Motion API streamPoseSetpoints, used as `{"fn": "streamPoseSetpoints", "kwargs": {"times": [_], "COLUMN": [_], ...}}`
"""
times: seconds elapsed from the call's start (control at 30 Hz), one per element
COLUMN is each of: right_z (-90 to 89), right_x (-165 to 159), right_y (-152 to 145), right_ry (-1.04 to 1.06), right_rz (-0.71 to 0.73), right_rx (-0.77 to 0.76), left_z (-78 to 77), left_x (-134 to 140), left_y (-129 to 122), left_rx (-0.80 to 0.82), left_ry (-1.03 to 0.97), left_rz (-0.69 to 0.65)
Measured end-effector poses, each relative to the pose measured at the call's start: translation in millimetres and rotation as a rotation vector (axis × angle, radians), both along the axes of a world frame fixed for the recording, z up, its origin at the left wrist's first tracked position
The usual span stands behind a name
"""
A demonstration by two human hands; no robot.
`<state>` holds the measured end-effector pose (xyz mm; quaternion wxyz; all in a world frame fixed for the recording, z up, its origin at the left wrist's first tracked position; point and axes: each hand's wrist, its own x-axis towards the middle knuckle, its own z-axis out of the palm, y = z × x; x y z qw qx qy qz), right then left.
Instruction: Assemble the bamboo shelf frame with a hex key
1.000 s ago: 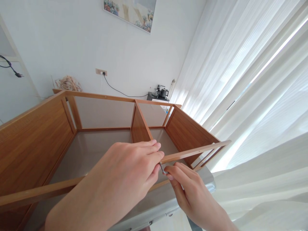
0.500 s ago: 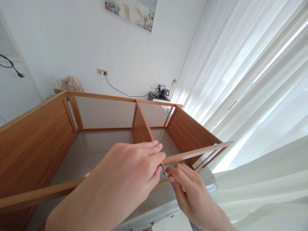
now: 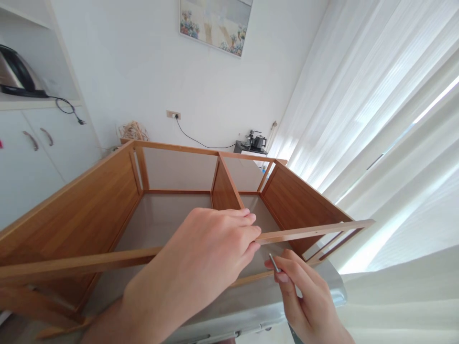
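A wooden furniture frame [image 3: 308,232] with brown panels lies across a shiny grey tabletop. My left hand [image 3: 215,243] is closed over its near rail, where the middle divider panel [image 3: 226,184] meets it; the joint itself is hidden under my fingers. Between thumb and forefinger, my right hand [image 3: 304,291] pinches a small silver hex key [image 3: 274,263]. The key's short end points up, just below the rail and apart from it.
White curtains [image 3: 387,119] hang close on the right. Beyond the frame, a coffee maker [image 3: 256,139] stands on a small dark-topped cabinet by the wall. At left, a kettle [image 3: 17,71] sits on a white cupboard shelf, its cord [image 3: 66,105] dangling.
The hex key has come away from the rail's underside, and my right hand has moved down and right with it. My left hand keeps its hold. The view has swung left.
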<state>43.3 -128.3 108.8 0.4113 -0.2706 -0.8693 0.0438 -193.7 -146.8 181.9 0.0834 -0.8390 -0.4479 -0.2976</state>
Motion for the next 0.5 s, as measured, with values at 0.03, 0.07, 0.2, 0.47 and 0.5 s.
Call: {"fn": "streamPoseSetpoints", "kwargs": {"times": [0.03,0.07,0.2,0.47,0.5], "right_z": [-10.2,-20.8,-53.2,-66.8,-70.5], "right_x": [-0.5,-1.7,-13.3,-47.3,-51.1], "right_y": [-2.6,-5.1,-9.1,2.3,0.2], "right_ry": [0.041,0.079,0.159,0.273,0.304], "right_rz": [0.011,0.018,0.086,0.004,-0.023], "right_rx": [-0.001,-0.014,-0.044,0.075,0.08], "left_z": [2.3,4.6,7.8,-10.1,-10.2], "left_x": [1.2,2.4,3.8,0.1,0.5], "left_y": [-1.5,-2.9,-5.6,2.6,2.9], "left_rx": [-0.008,-0.015,-0.009,0.271,0.271], "left_ry": [0.006,0.01,0.03,0.213,0.215], "left_rz": [0.009,0.012,-0.012,-0.047,-0.051]}}
